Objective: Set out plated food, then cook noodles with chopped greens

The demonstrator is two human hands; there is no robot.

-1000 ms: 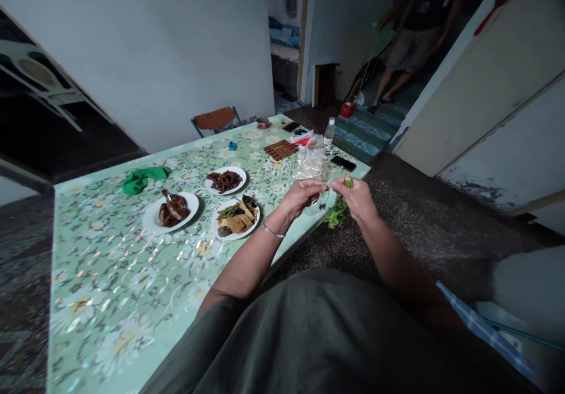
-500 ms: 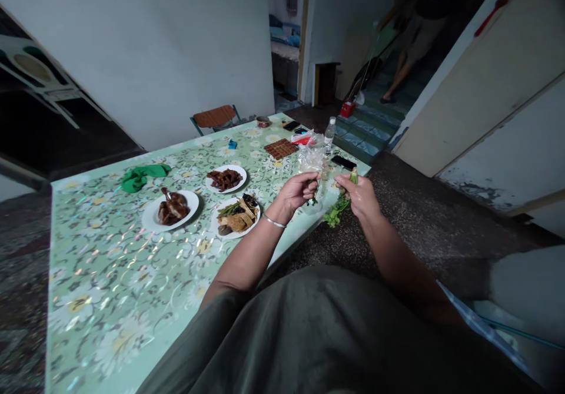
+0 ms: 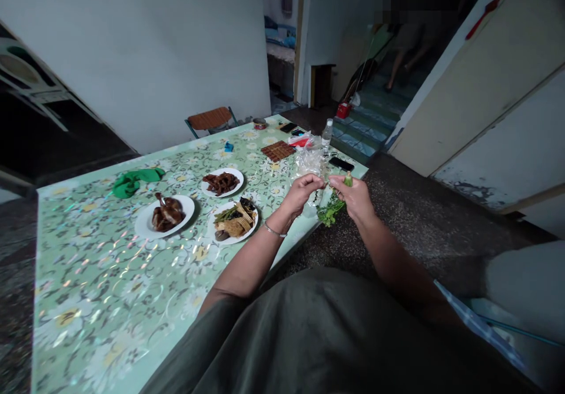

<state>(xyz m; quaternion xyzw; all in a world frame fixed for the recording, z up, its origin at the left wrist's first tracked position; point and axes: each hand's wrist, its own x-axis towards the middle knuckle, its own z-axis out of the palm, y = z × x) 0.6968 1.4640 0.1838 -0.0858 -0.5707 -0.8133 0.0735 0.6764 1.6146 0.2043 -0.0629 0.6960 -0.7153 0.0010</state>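
My right hand [image 3: 355, 197] is closed round a bunch of leafy greens [image 3: 329, 214], with the pale cut stem end poking up above the fingers and the leaves hanging below, by the table edge. My left hand [image 3: 302, 194], a bracelet at its wrist, is pinched shut with its fingertips close to those of the right. What the pinch holds is too small and hidden to make out. Just beyond both hands lies a crumpled clear plastic bag [image 3: 308, 162] on the table.
On the flowered table [image 3: 132, 300] stand a plate of poultry [image 3: 143, 224], a plate of brown meat [image 3: 238, 176] and a plate of mixed food [image 3: 251, 229]. Farther back are a woven mat [image 3: 278, 151], a bottle [image 3: 327, 135] and a phone [image 3: 341, 164]. A person [image 3: 399, 58] is on the stairs.
My left hand has moved right, its fingertips now close to the right hand. The bunch of greens stays in the right hand. The person has gone farther up the stairs.
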